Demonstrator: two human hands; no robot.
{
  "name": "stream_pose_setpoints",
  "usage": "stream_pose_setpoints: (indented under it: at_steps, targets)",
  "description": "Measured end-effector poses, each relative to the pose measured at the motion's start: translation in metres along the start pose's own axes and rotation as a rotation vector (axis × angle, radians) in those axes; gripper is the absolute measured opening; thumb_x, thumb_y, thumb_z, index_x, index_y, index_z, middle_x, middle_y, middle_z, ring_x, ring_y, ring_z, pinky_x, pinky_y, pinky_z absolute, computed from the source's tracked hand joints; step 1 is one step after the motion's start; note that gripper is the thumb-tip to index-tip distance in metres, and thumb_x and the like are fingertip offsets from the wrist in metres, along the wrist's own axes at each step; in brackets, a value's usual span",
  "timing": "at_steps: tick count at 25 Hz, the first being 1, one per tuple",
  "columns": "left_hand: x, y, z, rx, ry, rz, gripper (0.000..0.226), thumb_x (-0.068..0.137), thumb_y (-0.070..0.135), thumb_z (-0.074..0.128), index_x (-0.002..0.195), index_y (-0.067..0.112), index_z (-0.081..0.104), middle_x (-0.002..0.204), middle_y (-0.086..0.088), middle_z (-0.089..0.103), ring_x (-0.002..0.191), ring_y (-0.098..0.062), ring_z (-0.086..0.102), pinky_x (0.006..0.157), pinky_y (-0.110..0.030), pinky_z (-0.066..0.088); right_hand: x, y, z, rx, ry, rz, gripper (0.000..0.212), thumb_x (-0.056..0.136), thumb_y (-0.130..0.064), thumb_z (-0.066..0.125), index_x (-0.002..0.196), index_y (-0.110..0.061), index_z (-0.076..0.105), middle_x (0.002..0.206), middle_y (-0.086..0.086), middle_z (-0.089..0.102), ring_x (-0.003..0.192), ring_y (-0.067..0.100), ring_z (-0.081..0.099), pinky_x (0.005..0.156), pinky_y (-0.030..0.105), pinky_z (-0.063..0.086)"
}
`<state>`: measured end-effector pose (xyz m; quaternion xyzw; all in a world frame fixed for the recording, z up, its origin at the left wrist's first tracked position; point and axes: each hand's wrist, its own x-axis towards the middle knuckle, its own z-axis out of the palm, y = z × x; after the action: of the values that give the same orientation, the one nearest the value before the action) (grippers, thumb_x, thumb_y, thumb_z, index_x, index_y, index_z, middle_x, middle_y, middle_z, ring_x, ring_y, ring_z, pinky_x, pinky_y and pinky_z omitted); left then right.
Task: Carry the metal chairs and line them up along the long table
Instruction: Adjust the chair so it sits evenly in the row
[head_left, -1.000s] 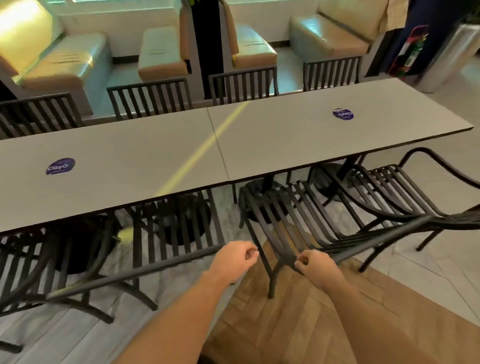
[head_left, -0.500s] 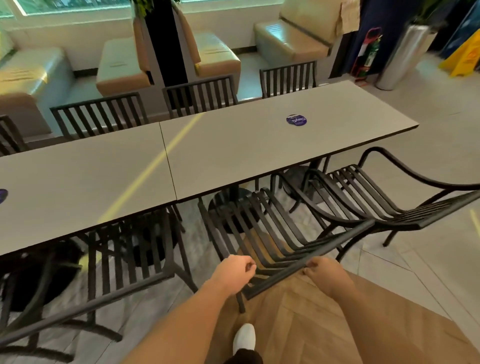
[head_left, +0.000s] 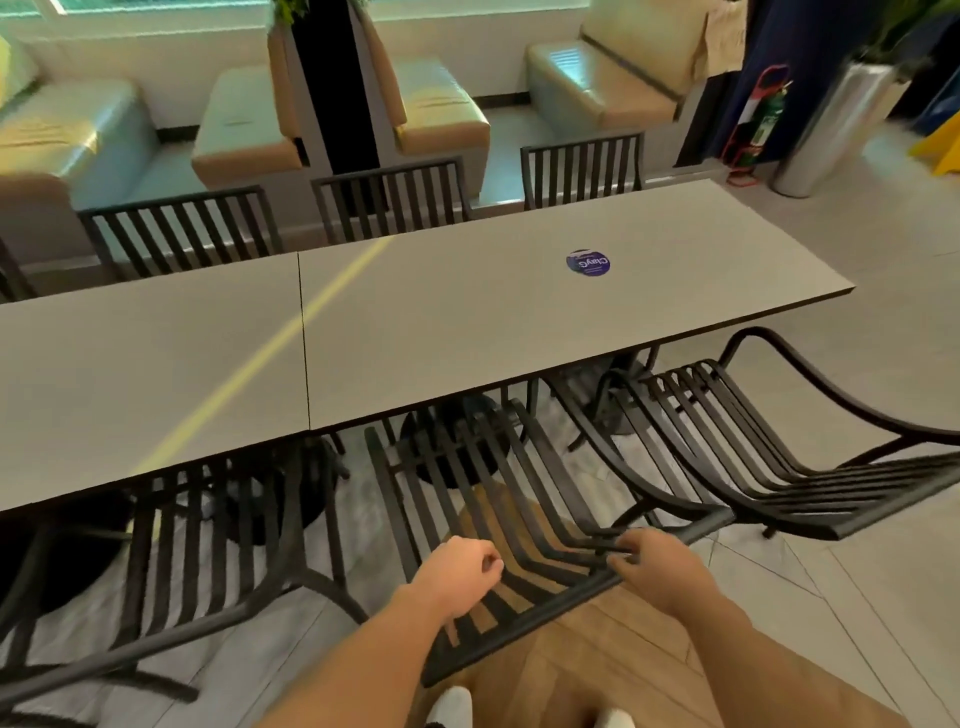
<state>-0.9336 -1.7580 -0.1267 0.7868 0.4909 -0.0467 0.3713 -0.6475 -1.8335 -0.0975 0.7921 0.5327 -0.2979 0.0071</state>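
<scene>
At the near edge of the tabletop (head_left: 467, 332), a black metal chair (head_left: 498, 499), seat partly tucked underneath. Left hand (head_left: 457, 574) curled into a loose fist above the backrest, not clearly touching. Right hand (head_left: 654, 569) wrapped around the top rail. More chairs either side.

My left hand (head_left: 460, 569) closed on top rail of middle chair (head_left: 519, 519) | my right hand (head_left: 657, 566) gripping same rail | chair seat tucked under near edge of long table (head_left: 467, 332) | 1 chair (head_left: 208, 545) to its left, 1 chair (head_left: 753, 457) to its right | 3 chairs (head_left: 389, 202) along far edge
</scene>
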Motion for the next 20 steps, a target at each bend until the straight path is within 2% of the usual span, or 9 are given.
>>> stream_pose_setpoints:
  at_steps: [6,9,11,15,17,20]
  targets:
    - [0.001,0.037,0.033,-0.119,0.133,-0.217,0.028,0.104,0.042,0.05,0.121,0.03,0.07,0.105,0.011,0.071,0.092,-0.003,0.064,0.087,-0.028,0.056,0.046,0.043,-0.03,-0.192,-0.199,-0.195,0.039,0.092,-0.057,0.061,0.119,-0.029,0.065,0.1,-0.012,0.062,0.09,0.008,0.06,0.084,0.032,0.056]
    - [-0.014,0.055,0.066,-0.145,0.146,-0.374,0.027,0.103,0.047,0.051,0.116,0.033,0.069,0.102,0.012,0.07,0.091,-0.003,0.064,0.086,-0.027,0.055,0.06,0.07,-0.038,-0.291,-0.288,-0.28,0.063,0.085,-0.073,0.058,0.13,-0.028,0.06,0.116,-0.006,0.061,0.1,0.014,0.062,0.083,0.032,0.057]
    - [-0.019,0.065,0.083,-0.171,0.16,-0.431,0.03,0.102,0.053,0.051,0.115,0.034,0.07,0.1,0.014,0.07,0.09,0.0,0.063,0.088,-0.029,0.055,0.068,0.085,-0.042,-0.325,-0.318,-0.332,0.07,0.083,-0.076,0.058,0.133,-0.028,0.057,0.119,-0.004,0.059,0.105,0.016,0.061,0.084,0.032,0.058]
    - [-0.023,0.08,0.105,-0.186,0.189,-0.486,0.038,0.093,0.063,0.059,0.121,0.038,0.067,0.11,0.016,0.063,0.103,-0.004,0.06,0.092,-0.027,0.05,0.076,0.098,-0.04,-0.421,-0.306,-0.439,0.068,0.086,-0.072,0.059,0.136,-0.026,0.054,0.129,0.0,0.059,0.117,0.021,0.056,0.095,0.034,0.051]
    - [-0.019,0.08,0.113,-0.119,0.199,-0.51,0.042,0.091,0.057,0.064,0.129,0.038,0.063,0.118,0.015,0.059,0.113,-0.007,0.055,0.1,-0.031,0.047,0.078,0.1,-0.035,-0.43,-0.277,-0.468,0.062,0.088,-0.069,0.057,0.134,-0.028,0.055,0.125,-0.002,0.061,0.117,0.022,0.056,0.097,0.036,0.049]
    - [-0.012,0.08,0.116,-0.05,0.206,-0.546,0.033,0.094,0.041,0.068,0.126,0.037,0.065,0.116,0.014,0.06,0.112,-0.012,0.057,0.104,-0.035,0.046,0.079,0.101,-0.03,-0.446,-0.231,-0.502,0.052,0.091,-0.067,0.054,0.128,-0.031,0.057,0.118,-0.005,0.064,0.111,0.021,0.059,0.093,0.037,0.051]
